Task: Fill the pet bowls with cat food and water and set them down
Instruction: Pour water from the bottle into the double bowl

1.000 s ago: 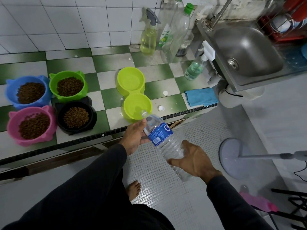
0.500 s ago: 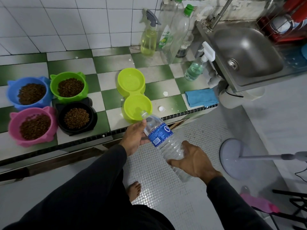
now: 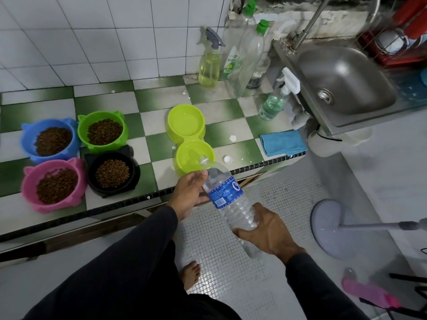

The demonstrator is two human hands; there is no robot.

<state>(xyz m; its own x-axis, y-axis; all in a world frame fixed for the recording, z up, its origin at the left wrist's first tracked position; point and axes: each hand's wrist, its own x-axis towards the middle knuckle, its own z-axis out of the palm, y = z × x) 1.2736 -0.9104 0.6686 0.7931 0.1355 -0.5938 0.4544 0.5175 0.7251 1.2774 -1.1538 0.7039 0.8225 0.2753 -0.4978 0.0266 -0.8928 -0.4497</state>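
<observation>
Here, nearest the camera, the right hand (image 3: 265,229) grips the base end of a clear water bottle (image 3: 227,199), fingers curled round it. The left hand (image 3: 190,191) holds the bottle just below its open neck. The bottle is tilted, its mouth over the near cup of the yellow-green double bowl (image 3: 189,139); the neck hides part of that cup's rim. A white cap (image 3: 227,159) lies just right of the double bowl; a folded blue cloth (image 3: 283,143) further right. Left of the double bowl stand four bowls holding kibble: pink bowl (image 3: 54,185), black bowl (image 3: 112,173), blue bowl (image 3: 50,139), green bowl (image 3: 102,130). Beyond the double bowl, spray bottles (image 3: 209,65) stand by the wall; the sink (image 3: 344,82) lies to the right.
</observation>
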